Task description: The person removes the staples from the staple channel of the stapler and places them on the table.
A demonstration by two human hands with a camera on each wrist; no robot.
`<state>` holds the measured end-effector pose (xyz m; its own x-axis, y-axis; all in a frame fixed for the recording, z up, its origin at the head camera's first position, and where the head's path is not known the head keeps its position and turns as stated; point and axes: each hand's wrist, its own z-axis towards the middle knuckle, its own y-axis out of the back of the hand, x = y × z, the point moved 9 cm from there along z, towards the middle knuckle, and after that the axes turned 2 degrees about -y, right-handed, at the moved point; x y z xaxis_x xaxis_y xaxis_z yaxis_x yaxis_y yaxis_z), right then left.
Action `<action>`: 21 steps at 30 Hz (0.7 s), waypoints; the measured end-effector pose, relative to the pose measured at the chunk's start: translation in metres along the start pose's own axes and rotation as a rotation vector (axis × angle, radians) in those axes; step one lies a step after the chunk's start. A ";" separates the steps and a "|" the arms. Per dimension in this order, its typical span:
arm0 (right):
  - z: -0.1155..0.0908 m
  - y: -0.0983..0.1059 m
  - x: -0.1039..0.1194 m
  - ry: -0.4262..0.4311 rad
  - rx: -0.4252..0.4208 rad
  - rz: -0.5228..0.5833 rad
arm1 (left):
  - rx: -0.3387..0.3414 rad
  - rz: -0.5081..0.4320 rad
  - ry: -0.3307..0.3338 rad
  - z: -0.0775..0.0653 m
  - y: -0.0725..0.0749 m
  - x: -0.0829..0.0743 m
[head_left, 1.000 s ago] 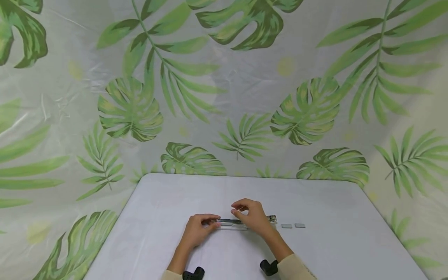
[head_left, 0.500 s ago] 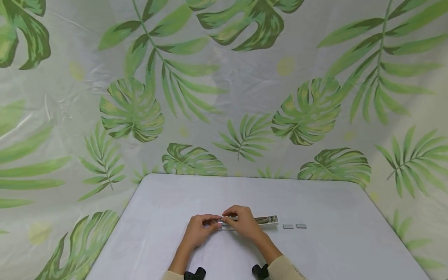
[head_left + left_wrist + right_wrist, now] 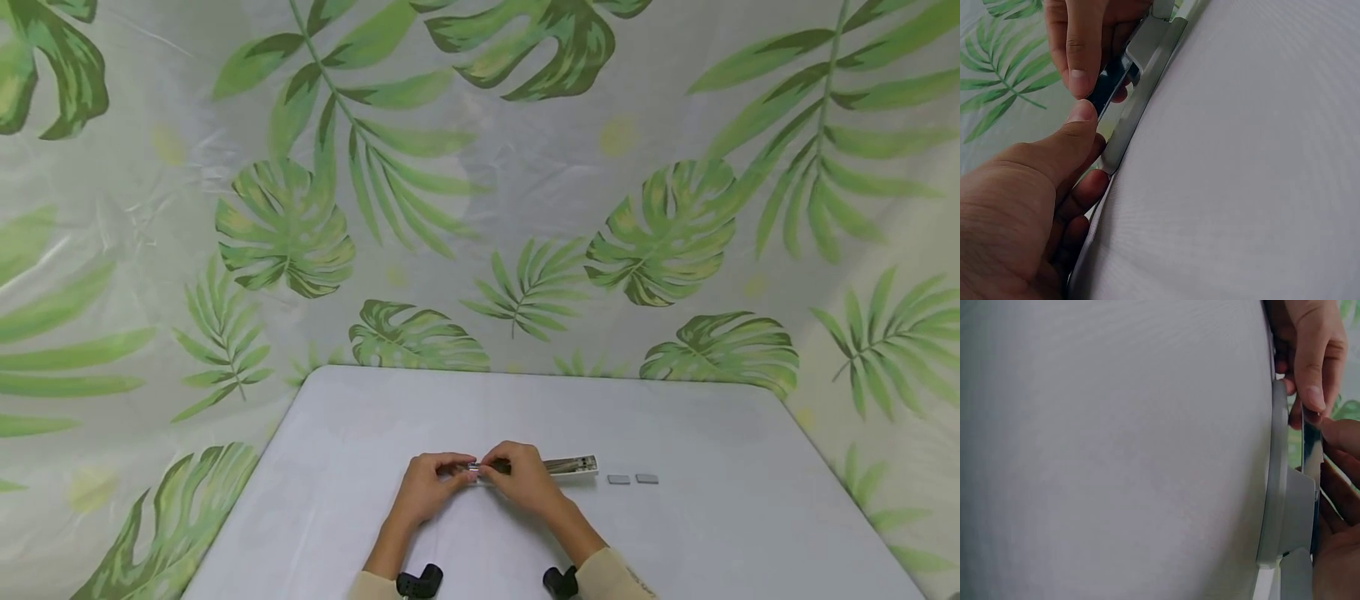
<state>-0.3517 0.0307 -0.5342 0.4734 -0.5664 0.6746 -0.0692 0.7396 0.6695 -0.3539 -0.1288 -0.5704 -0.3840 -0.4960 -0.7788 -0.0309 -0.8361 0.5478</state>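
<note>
A grey-white stapler [image 3: 573, 467] lies opened out across the table, its metal inside showing at the right end. My left hand [image 3: 425, 490] grips the stapler's left end, thumb and fingertips pinching the shiny metal magazine [image 3: 1312, 440] above the pale base [image 3: 1129, 125]. Close beside it, my right hand [image 3: 525, 479] pinches the same metal part, and the two sets of fingertips nearly meet. Whether a small piece sits between the right fingertips is hidden. To the right of the stapler lie two small grey strips [image 3: 618, 479], which look like staples.
The white-covered table [image 3: 712, 533] has rounded far corners. Behind it hangs a leaf-patterned cloth [image 3: 540, 208]. A black camera is worn on each wrist.
My right hand has moved left along the stapler from above its middle to the left hand's fingertips, uncovering more of the stapler's right part. The left hand keeps its grip.
</note>
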 end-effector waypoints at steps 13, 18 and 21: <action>0.000 0.000 0.004 0.041 0.020 -0.062 | -0.003 -0.006 -0.003 0.000 0.001 -0.001; -0.002 0.002 0.005 0.054 0.016 -0.082 | 0.013 -0.012 0.041 0.000 -0.001 0.004; -0.003 0.002 0.005 0.063 0.015 -0.084 | 0.012 -0.011 0.043 -0.001 -0.001 0.004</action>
<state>-0.3470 0.0305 -0.5306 0.5321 -0.6018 0.5956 -0.0400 0.6848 0.7276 -0.3545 -0.1303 -0.5742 -0.3438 -0.4967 -0.7969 -0.0457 -0.8388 0.5425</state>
